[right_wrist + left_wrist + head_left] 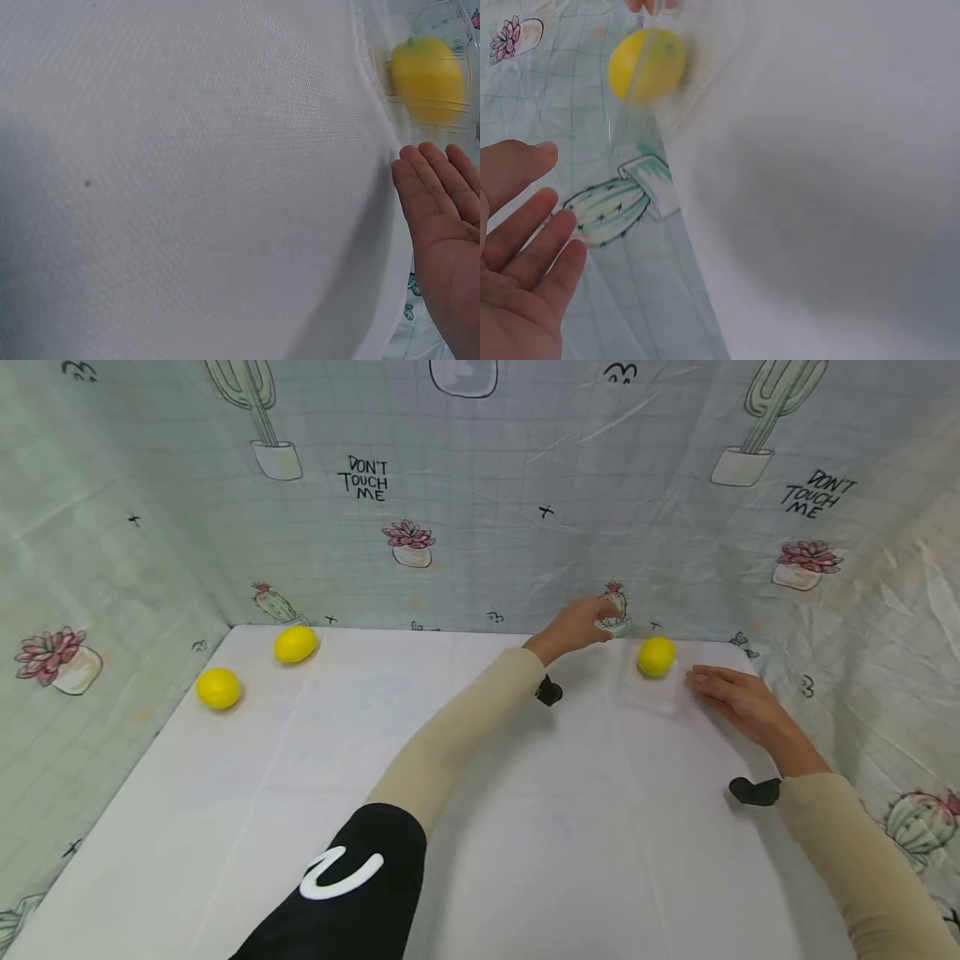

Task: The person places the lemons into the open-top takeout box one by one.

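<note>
A yellow lemon (656, 657) sits in a clear plastic container (651, 700) near the far right corner of the white table. My left hand (576, 628) hovers to the container's left, apart from it, thumb and fingers spread around nothing. The left wrist view shows that hand (529, 247) palm up, with the lemon (649, 67) beyond it. On the container's other side is my right hand (738, 703), its fingers fairly straight. In the right wrist view its fingertips (424, 154) lie close to the container's wall (375, 52); whether they touch it I cannot tell.
Two more lemons lie at the table's far left: one (296, 644) near the back edge, another (218, 688) near the left edge. A cactus-printed cloth (480, 460) hangs behind and at the sides of the white table (585, 843).
</note>
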Action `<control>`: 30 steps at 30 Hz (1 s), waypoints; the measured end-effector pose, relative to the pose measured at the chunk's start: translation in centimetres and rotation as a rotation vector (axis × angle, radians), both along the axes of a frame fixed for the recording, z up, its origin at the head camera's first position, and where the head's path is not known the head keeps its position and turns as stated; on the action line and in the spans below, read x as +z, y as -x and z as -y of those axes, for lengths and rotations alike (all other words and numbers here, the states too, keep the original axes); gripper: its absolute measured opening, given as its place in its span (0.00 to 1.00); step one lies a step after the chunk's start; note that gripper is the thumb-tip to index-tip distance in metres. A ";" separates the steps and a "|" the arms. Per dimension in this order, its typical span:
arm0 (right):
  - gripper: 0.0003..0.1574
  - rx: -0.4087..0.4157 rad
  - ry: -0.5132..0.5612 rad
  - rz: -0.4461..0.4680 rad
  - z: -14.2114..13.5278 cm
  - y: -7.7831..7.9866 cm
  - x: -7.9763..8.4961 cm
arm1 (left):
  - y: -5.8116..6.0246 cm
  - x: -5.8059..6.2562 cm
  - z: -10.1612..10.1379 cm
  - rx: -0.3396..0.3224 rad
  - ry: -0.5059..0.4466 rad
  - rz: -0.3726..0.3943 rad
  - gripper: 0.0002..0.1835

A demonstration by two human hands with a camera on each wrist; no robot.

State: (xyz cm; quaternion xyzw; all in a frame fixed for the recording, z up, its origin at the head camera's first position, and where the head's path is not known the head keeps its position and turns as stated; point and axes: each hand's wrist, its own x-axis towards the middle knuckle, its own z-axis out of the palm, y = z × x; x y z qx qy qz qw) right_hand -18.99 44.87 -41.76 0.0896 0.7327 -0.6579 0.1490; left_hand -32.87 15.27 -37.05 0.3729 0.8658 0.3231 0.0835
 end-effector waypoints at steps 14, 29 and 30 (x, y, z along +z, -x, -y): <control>0.48 0.018 0.055 -0.042 -0.3 0.0 0.1 | -2.0 -1.0 15.2 -0.019 0.049 -0.102 0.22; 0.45 0.112 -0.045 -0.037 0.3 -0.3 -0.3 | -6.7 -3.1 32.9 0.222 0.074 -0.080 0.22; 0.45 0.115 -0.037 -0.035 0.3 -0.4 -0.3 | -7.0 -3.0 33.7 0.237 0.079 -0.082 0.22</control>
